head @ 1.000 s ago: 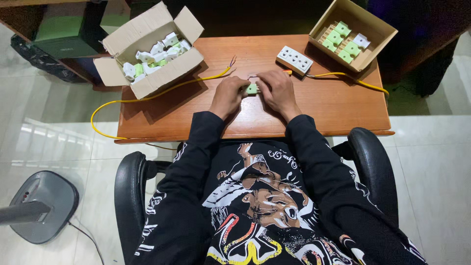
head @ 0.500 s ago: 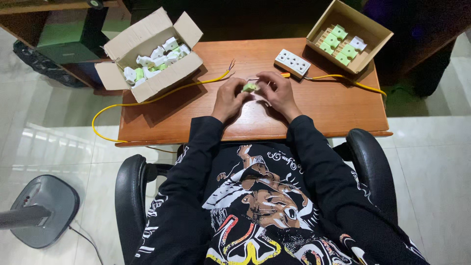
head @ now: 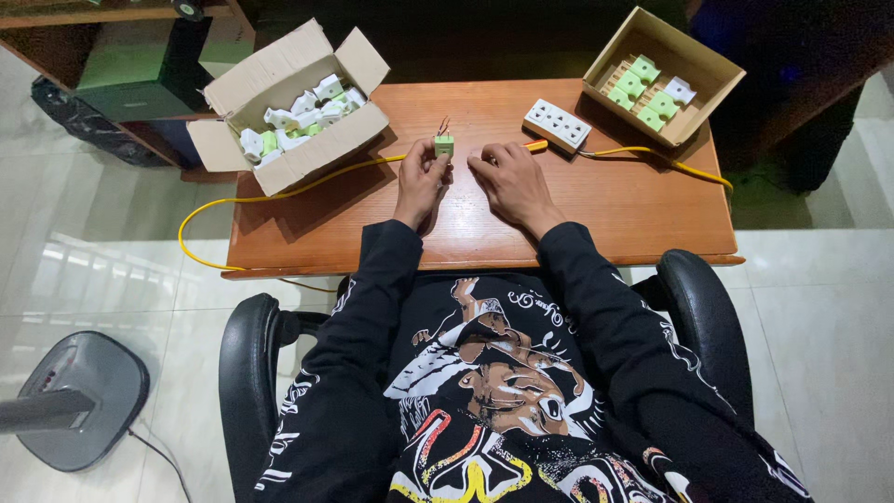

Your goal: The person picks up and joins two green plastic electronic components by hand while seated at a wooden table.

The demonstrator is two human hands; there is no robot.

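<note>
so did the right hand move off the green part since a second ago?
Yes. The right hand now lies apart from the green part, nearer the white socket strip; the left hand alone holds the part.

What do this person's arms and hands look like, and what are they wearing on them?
Both arms are covered by long black sleeves with small white lettering running along them, ending at the wrists. The left hand and right hand are bare: no gloves, and no rings or watch that I can make out.

Smooth varnished wooden table, matt cardboard boxes, glossy plastic socket piece, glossy floor tiles
</note>
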